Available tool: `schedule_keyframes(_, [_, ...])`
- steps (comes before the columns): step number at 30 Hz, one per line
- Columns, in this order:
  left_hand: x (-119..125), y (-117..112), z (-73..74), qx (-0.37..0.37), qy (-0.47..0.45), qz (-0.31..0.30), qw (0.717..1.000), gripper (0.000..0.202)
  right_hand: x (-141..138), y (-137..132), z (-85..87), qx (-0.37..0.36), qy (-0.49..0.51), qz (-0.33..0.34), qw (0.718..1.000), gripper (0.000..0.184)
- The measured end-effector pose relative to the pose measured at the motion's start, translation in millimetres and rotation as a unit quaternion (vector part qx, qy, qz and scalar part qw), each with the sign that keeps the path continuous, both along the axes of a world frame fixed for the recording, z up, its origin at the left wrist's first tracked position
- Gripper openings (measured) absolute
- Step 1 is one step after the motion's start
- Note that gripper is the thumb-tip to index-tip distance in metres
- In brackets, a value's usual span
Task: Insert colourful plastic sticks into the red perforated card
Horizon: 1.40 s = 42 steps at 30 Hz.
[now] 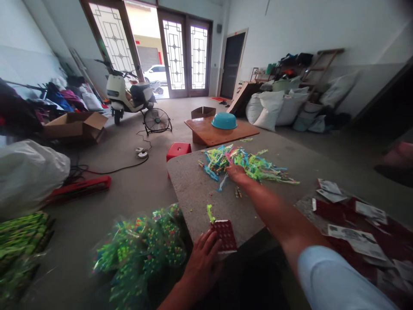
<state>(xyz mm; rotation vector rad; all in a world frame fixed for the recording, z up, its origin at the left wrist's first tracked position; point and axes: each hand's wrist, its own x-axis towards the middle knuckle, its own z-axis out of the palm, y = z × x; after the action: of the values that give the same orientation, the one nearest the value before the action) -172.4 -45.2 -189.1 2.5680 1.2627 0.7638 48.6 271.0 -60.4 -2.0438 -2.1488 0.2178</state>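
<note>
On the grey table (200, 193), as the head view shows it, you have both hands at work in two different places. Your left hand (206, 247) lies at the near edge, with its fingers close together over the left side of a dark red card (226, 236) with rows of small marks. The thumb is not clear, so I cannot tell if you pinch the card or only press on it. One yellow-green strip (210, 213) lies at the upper left corner of this card.

Your right hand (236, 173) is stretched out to the near side of the heap of coloured strips (258, 167), farther along the same table. Its fingers look narrow, near a pink strip (229, 155), but I cannot tell whether they hold it. A pale blue strip (222, 183) lies just in front of the heap.

In my judgement, the step in hand is to pick from the heap while the left hand keeps the card steady. The next move seems to call for a fine grip on one strip, lifted gently because the others may be tangled with it, and for no shifting of the card.
</note>
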Motion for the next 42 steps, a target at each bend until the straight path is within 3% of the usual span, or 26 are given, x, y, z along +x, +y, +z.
schedule_keyframes(3, [1,-1,1.9,0.003,0.006,0.008,1.000,0.069,7,-15,1.5,-0.019,-0.048,0.018,0.999,0.026])
schedule_keyframes(6, [5,-1,5.5,0.005,0.009,0.019,1.000,0.069,19,-38,10.4,0.007,-0.046,0.037,0.998,0.027])
schedule_keyframes(8, [7,-2,7.9,0.007,0.010,0.025,1.000,0.069,30,-59,16.1,0.041,0.005,0.030,0.999,0.024])
schedule_keyframes(11, [11,-2,10.4,0.008,0.012,0.033,0.999,0.065,39,-99,12.3,0.041,0.191,-0.020,0.981,0.020])
schedule_keyframes(13, [13,-3,11.5,0.007,0.014,0.036,0.999,0.065,37,-132,-2.4,-0.006,0.355,-0.041,0.934,0.032])
schedule_keyframes(16, [17,-5,13.3,0.008,0.017,0.042,0.999,0.066,23,-185,-35.9,-0.063,0.544,-0.041,0.835,0.047])
schedule_keyframes(19, [19,-7,15.7,0.013,0.016,0.051,0.998,0.064,1,-224,-64.6,-0.134,0.622,-0.056,0.770,0.051])
schedule_keyframes(22, [21,-8,18.4,0.017,0.007,0.059,0.998,0.067,-17,-242,-76.7,-0.177,0.651,-0.059,0.736,0.043])
schedule_keyframes(24, [22,-9,19.9,0.015,0.003,0.060,0.998,0.069,-25,-246,-77.9,-0.176,0.638,-0.053,0.748,0.039])
schedule_keyframes(30, [19,-9,19.4,0.015,0.010,0.048,0.999,0.063,-29,-251,-76.3,-0.158,0.550,-0.023,0.820,0.033])
schedule_keyframes(36, [17,-8,15.3,0.009,0.016,0.035,0.999,0.063,-29,-252,-75.1,-0.022,0.380,0.002,0.925,0.032])
schedule_keyframes(42, [16,-7,11.9,-0.006,0.014,0.030,0.999,0.070,-32,-246,-85.3,0.047,0.315,-0.032,0.947,0.043])
